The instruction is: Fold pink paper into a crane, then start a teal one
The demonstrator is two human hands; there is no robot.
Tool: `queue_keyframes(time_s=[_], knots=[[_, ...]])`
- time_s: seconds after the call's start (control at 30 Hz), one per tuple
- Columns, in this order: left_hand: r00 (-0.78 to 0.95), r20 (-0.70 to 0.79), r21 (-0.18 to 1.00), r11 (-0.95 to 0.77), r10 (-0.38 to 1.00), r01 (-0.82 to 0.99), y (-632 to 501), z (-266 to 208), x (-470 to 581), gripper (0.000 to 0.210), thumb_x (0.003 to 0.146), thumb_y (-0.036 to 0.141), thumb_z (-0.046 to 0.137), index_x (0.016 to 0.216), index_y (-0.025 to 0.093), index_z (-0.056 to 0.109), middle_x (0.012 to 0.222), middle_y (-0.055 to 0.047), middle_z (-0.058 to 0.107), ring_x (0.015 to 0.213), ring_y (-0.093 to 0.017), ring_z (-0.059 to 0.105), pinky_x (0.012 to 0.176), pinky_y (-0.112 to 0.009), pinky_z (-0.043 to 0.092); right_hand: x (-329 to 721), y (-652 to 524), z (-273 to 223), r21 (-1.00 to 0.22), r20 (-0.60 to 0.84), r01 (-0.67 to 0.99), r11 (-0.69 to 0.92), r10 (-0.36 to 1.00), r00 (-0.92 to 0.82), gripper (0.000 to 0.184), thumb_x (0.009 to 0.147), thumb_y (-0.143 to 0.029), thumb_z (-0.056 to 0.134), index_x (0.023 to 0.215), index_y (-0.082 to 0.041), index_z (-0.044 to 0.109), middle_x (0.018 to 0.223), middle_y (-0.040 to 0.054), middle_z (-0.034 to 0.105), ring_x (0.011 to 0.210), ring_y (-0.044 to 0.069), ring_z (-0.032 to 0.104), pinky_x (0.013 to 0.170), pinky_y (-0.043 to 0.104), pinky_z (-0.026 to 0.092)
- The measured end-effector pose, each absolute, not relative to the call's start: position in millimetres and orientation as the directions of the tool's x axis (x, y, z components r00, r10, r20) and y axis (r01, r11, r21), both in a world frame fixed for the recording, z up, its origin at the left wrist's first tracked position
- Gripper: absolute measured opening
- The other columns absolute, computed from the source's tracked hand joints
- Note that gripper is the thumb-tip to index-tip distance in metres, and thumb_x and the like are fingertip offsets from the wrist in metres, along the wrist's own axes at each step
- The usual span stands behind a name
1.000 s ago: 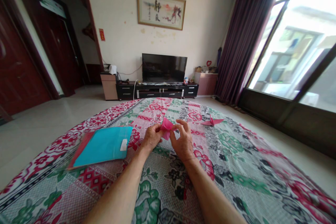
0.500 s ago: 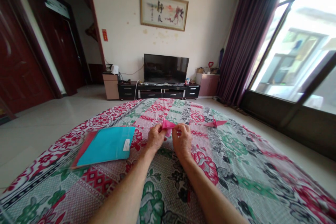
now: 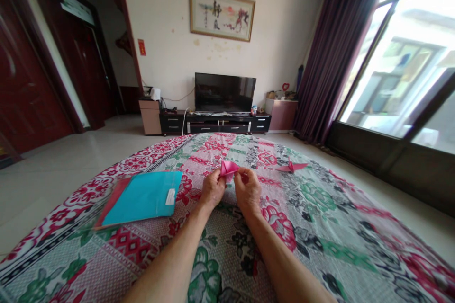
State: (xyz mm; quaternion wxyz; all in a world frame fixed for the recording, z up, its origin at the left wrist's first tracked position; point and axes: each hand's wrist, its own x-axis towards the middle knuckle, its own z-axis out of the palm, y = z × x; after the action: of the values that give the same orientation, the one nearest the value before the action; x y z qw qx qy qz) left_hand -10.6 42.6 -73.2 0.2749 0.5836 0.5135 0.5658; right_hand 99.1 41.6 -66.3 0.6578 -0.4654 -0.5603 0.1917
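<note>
Between my two hands, above the middle of the table, is a small piece of folded pink origami paper [image 3: 229,168]. My left hand [image 3: 213,189] pinches its left side between thumb and fingers. My right hand [image 3: 248,189] grips its right edge with thumb and forefinger, the other fingers curled. Parts of the paper behind the fingers are hidden. A finished-looking pink paper crane [image 3: 292,166] rests on the cloth to the right, apart from my hands. Left of my hands lies a packet of blue and red paper [image 3: 145,195] with a white label.
A flowered tablecloth [image 3: 313,232] covers the round table under my forearms. Beyond its far edge stand a low black cabinet [image 3: 227,126] and a television [image 3: 225,93]. A purple curtain [image 3: 320,57] and a large window are on the right, doors on the left.
The folded pink paper has turned slightly and shows a broader face. My right hand has shifted a little, its fingers drawn closer together; both hands still hold the paper.
</note>
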Motion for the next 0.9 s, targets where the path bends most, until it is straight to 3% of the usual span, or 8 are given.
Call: queue_keyframes(time_s=[0.3,0.5,0.67,0.9], knots=[[-0.175,0.369,0.916,-0.325,0.913,0.236,38,-68,-10,0.015,0.075,0.023,0.051,0.079,0.02,0.065,0.058,0.001,0.058,0.053,-0.013,0.054,0.053,-0.022,0.041,103,37,-66,-0.78,0.622,0.275,0.562,0.746,0.239,0.008,0.073,-0.024,0.055,0.078,-0.02,0.059,0.084,0.0044,0.065,0.08,0.018,0.06,0.075,0.032,0.047],[-0.134,0.299,0.947,-0.277,0.945,0.165,34,-63,-9,0.023,0.077,0.03,0.051,0.092,0.019,0.064,0.062,0.001,0.06,0.046,-0.011,0.053,0.045,-0.021,0.041,105,31,-63,-0.725,0.678,0.315,0.612,0.714,0.175,0.004,0.073,-0.022,0.056,0.077,-0.021,0.056,0.089,0.0046,0.065,0.089,0.019,0.06,0.081,0.035,0.047],[-0.112,0.303,0.951,-0.292,0.946,0.103,34,-61,-8,0.028,0.076,0.033,0.053,0.095,0.017,0.065,0.068,0.0,0.063,0.05,-0.01,0.054,0.047,-0.02,0.044,105,26,-56,-0.642,0.749,0.389,0.66,0.649,0.134,0.003,0.073,-0.018,0.054,0.075,-0.021,0.054,0.088,0.005,0.065,0.087,0.019,0.06,0.081,0.034,0.046],[-0.091,0.28,0.959,-0.283,0.956,-0.015,30,-57,-5,0.029,0.073,0.03,0.058,0.097,0.016,0.066,0.077,-0.003,0.066,0.059,-0.011,0.054,0.052,-0.021,0.046,108,30,-56,-0.624,0.757,0.433,0.65,0.641,0.129,0.007,0.076,-0.021,0.052,0.082,-0.02,0.056,0.082,0.0032,0.063,0.08,0.018,0.059,0.076,0.032,0.046]])
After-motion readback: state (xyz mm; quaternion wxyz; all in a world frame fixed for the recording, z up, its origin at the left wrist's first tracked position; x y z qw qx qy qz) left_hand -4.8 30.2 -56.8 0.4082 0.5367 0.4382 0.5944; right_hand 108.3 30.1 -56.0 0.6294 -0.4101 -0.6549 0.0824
